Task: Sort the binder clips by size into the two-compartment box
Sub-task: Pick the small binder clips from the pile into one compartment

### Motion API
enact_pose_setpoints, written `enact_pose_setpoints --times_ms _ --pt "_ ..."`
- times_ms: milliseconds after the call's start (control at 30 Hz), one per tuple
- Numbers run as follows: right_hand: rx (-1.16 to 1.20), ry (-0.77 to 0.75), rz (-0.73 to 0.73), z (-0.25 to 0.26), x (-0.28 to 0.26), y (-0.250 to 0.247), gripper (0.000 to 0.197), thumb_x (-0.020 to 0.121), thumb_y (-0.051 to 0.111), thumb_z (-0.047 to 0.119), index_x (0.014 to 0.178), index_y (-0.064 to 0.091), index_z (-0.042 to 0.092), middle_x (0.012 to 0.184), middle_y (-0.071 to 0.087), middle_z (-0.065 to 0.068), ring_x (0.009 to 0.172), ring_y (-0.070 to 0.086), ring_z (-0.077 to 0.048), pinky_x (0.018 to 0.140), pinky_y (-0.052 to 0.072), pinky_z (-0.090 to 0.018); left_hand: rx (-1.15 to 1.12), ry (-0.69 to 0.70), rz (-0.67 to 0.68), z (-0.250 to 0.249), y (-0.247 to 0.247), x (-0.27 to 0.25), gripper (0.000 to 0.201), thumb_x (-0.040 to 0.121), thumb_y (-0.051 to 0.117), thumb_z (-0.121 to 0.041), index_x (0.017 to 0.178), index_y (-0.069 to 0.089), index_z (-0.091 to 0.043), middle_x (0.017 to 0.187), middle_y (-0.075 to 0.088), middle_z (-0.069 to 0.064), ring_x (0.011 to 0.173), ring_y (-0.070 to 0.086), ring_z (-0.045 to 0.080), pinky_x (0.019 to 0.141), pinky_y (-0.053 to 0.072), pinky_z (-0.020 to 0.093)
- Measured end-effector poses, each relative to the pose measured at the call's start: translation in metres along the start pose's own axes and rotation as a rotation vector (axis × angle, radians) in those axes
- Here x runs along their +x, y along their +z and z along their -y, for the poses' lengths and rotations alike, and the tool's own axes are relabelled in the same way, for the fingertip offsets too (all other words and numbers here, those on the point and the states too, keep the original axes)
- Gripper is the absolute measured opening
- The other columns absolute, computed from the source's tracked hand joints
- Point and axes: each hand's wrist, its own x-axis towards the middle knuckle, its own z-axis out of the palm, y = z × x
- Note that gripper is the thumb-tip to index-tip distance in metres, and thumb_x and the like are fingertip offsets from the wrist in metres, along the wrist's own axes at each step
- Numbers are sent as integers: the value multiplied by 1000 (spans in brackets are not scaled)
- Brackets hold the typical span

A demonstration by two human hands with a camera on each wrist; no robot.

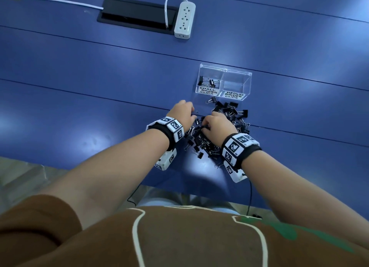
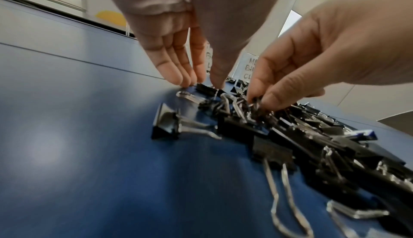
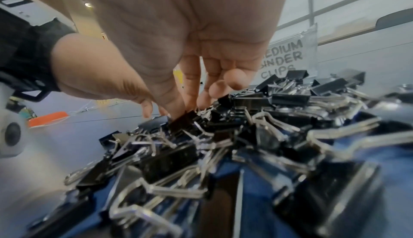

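Binder clips [image 1: 217,130], black with silver handles, lay in a heap on the blue table [image 1: 99,86], just in front of the clear two-compartment box [image 1: 224,82]. A few small clips [image 1: 207,82] were in its left part, labelled SMALL. The left hand [image 1: 182,111] pointed its fingers [image 2: 176,68] down, straight and close together, onto one clip at the heap's edge. The right hand [image 1: 218,122] pinched a clip [image 3: 185,120] between thumb and fingers.
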Motion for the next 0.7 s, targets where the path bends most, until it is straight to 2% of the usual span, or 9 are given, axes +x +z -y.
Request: enact_pose_setpoints --times_ms 133,233,333,567,700 --pt "8 49 -50 -6 -1 -6 17 85 57 18 101 62 13 106 54 -8 108 50 -27 88 51 -42 -21 8 -1 -1 2 0 20 93 56 -21 106 59 -7 114 53 13 103 55 29 90 44 35" --pt "28 9 -101 -1 4 -8 19 86 58 18 103 63 12 106 55 -9 111 48 -27 90 49 -42 -33 14 -4 0 2 -3 20 93 54 -20 107 60 -6 115 52 13 104 55 29 92 45 36" --pt "-38 -24 -75 9 11 -7 23 88 56 21 106 63 11 109 54 -11 116 43 -28 93 46 -44 1 24 14 3 4 -7 21 91 56 -18 109 58 -8 116 50 13 104 55 29 90 48 40" --pt "-145 -31 -32 19 25 0 31 87 57 24 113 59 6 117 52 -12 121 40 -29 95 46 -43 53 -13 -12 7 -2 -12 11 89 53 -9 98 58 -5 109 52 14 98 55 32 84 50 43" --pt "-71 -17 -48 16 32 -2 29 83 64 25 106 57 8 116 52 -12 121 40 -29 99 41 -41 28 -14 -7 9 -5 -15 21 86 56 -10 107 52 -9 114 54 12 105 53 30 89 48 42"
